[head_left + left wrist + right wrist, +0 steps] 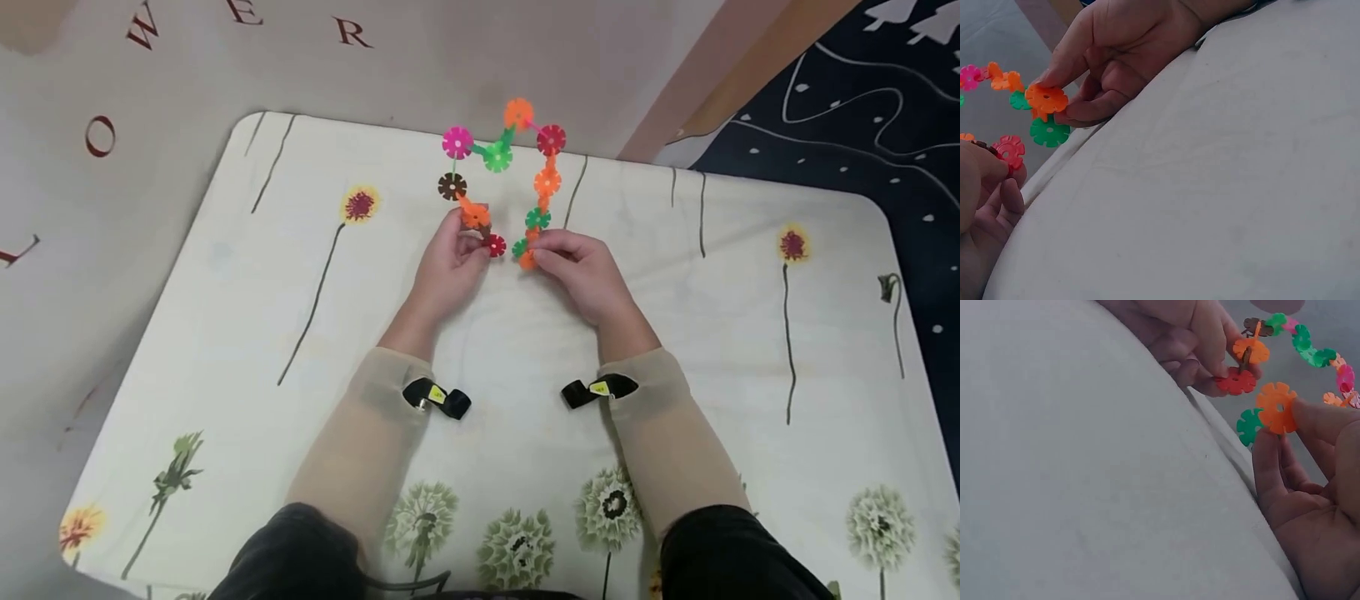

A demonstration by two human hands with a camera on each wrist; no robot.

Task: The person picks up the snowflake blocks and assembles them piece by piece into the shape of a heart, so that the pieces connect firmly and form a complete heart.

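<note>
A chain of notched plastic snowflake discs [497, 156] in orange, green, pink, red and brown arches up between both hands. My left hand [450, 271] pinches its left end, where a red disc [494, 245] hangs by a brown one. At the other end my right hand [585, 271] pinches an orange disc [1277, 407], with a green disc [1249, 427] beside it. The two ends face each other across a small gap, not touching. In the left wrist view, the red disc [1010, 152] sits below the orange disc [1046, 98] and green disc [1050, 130].
A table with a white flower-printed cloth [510, 375] lies under the arms. Behind it rises a pale wall [450, 67] with red letters. A dark patterned surface [810, 125] borders the right side. Black wrist straps [437, 397] sit on both forearms.
</note>
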